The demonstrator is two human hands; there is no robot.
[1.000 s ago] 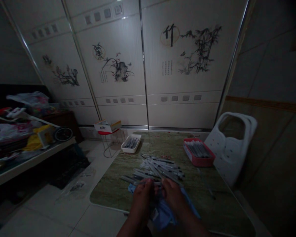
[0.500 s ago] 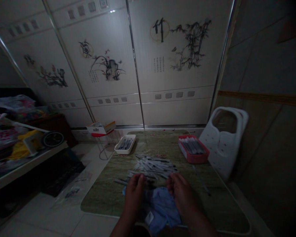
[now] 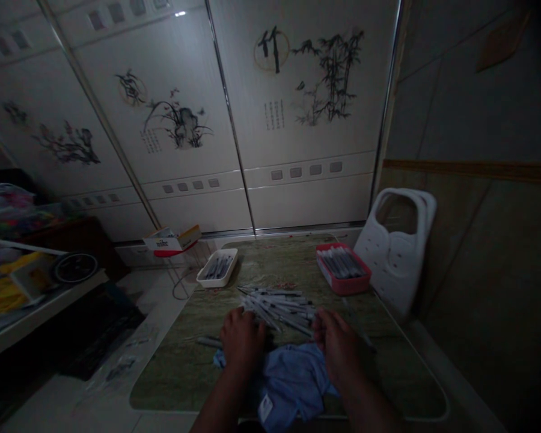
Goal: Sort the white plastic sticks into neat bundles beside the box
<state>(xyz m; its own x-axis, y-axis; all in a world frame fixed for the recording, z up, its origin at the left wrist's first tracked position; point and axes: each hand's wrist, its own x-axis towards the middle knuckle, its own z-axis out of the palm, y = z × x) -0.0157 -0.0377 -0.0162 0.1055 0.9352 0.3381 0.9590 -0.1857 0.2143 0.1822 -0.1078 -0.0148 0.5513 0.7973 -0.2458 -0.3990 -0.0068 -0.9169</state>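
A loose pile of pens lies on the green table. My left hand is at the pile's near left side, fingers bent downward; whether it holds anything is hidden. At the pile's right end, my right hand has its fingers pressed together, and what they hold is too small and dark to make out. A crumpled blue cloth with a white tag lies between my forearms at the near edge.
At the back left is a white tray of pens; at the back right, a red basket of pens. A box sits on a red stool left of the table. A folded white chair leans at the right.
The view has turned slightly to the right. My left hand has moved from a pinch above the near pens to a lower, more spread pose. My right hand stays closed.
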